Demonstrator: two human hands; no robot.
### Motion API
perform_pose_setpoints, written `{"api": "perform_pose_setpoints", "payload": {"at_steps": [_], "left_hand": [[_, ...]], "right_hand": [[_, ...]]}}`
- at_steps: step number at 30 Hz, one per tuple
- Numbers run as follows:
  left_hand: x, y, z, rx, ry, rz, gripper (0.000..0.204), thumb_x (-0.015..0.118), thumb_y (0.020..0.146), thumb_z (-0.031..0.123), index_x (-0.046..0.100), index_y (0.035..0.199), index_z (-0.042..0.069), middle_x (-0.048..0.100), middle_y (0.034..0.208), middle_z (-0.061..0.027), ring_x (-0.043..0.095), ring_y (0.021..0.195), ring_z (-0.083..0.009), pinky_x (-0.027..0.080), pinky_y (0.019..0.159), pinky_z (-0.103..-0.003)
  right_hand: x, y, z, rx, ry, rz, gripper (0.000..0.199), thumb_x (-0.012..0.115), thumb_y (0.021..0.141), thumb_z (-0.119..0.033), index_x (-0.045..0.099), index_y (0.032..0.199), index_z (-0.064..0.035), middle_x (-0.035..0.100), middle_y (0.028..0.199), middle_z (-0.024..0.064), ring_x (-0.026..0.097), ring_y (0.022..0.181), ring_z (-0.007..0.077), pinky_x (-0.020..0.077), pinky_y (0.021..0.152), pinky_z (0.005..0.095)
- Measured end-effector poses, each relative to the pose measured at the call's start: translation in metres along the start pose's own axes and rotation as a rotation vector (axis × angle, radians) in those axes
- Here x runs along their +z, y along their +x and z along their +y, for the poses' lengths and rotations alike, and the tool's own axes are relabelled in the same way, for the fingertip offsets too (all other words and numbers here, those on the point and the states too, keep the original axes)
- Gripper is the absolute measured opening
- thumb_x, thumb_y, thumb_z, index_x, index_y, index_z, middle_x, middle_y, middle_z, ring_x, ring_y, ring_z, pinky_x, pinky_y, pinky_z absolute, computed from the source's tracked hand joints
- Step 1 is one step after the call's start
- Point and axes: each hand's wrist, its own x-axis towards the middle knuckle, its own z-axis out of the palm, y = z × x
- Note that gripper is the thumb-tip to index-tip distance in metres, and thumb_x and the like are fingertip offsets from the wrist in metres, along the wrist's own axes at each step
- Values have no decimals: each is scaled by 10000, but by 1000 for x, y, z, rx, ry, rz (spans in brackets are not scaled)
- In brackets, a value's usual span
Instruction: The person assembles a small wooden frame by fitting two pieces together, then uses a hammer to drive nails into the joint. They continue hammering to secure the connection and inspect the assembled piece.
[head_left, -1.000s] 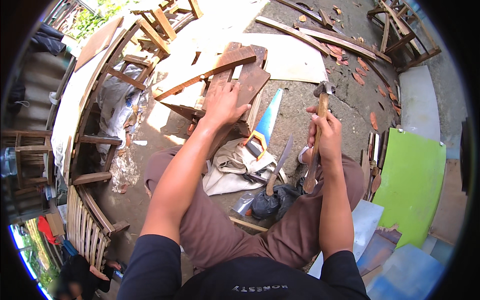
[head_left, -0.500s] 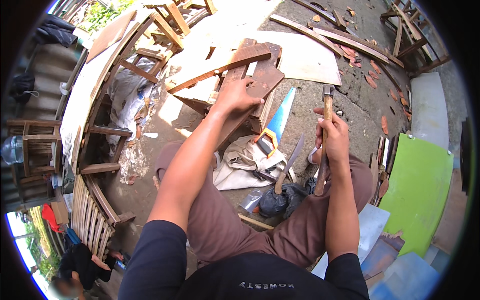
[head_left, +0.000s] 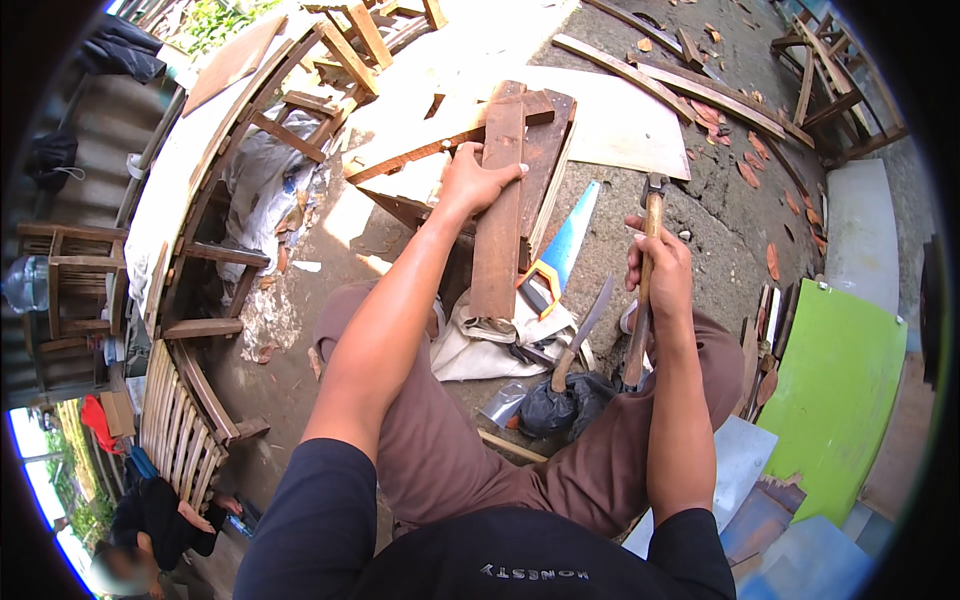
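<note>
My left hand (head_left: 470,186) grips a brown wooden plank (head_left: 497,250) by its left edge, the thumb lying across its face. The plank lies lengthwise over a wooden piece of work made of boards (head_left: 545,150), and its near end juts out above a pale cloth (head_left: 455,345). A narrower wooden strip (head_left: 415,155) crosses behind it at a slant. In my right hand (head_left: 664,268) is a hammer (head_left: 654,205), held upright by its wooden handle with the head at the top. Between the hands lie a handsaw (head_left: 568,240) with a blue blade and a large knife (head_left: 592,318).
A black plastic bag (head_left: 560,405) sits between my legs. Long wooden strips (head_left: 690,92) and a pale sheet (head_left: 620,120) lie at the far side. A green panel (head_left: 835,390) leans at right. Wooden frames (head_left: 215,255) stand at left, with another person (head_left: 170,520) at lower left.
My left hand has turned the plank from a slant to nearly straight toward me, its near end now over the cloth. The hammer hand has barely moved.
</note>
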Motion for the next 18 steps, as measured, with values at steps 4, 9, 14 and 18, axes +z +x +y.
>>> {"api": "perform_pose_setpoints", "payload": {"at_steps": [4, 9, 14, 18], "left_hand": [[1, -6, 1, -4, 63, 40, 957, 953, 693, 476, 547, 1380, -52, 717, 1248, -248, 729, 1124, -314, 582, 988, -418], [-1, -7, 4, -62, 25, 42, 974, 932, 717, 458, 484, 1417, -51, 707, 1270, -263, 728, 1140, -332, 580, 998, -424], [2, -12, 6, 35, 165, 35, 928, 911, 742, 444, 474, 1441, 18, 709, 1269, -262, 714, 1162, -377, 568, 1014, -457], [7, -20, 9, 179, 280, 37, 908, 900, 750, 435, 477, 1447, 35, 699, 1287, -222, 672, 1212, -398, 548, 1018, -491]], "right_hand": [[0, 0, 2, 0, -6, -9, 359, 589, 956, -125, 672, 1252, 61, 600, 707, 41, 540, 508, 119, 453, 479, 277], [0, -1, 2, -1, -33, -1, 349, 587, 957, -125, 682, 1242, 52, 604, 709, 40, 547, 515, 119, 458, 484, 275], [0, -2, 1, 13, -75, -9, 392, 554, 968, -132, 669, 1300, 43, 573, 704, 21, 542, 517, 108, 477, 493, 265], [1, -2, 1, 9, -60, -12, 394, 559, 971, -140, 667, 1303, 42, 572, 708, 19, 541, 517, 108, 476, 495, 262]]}}
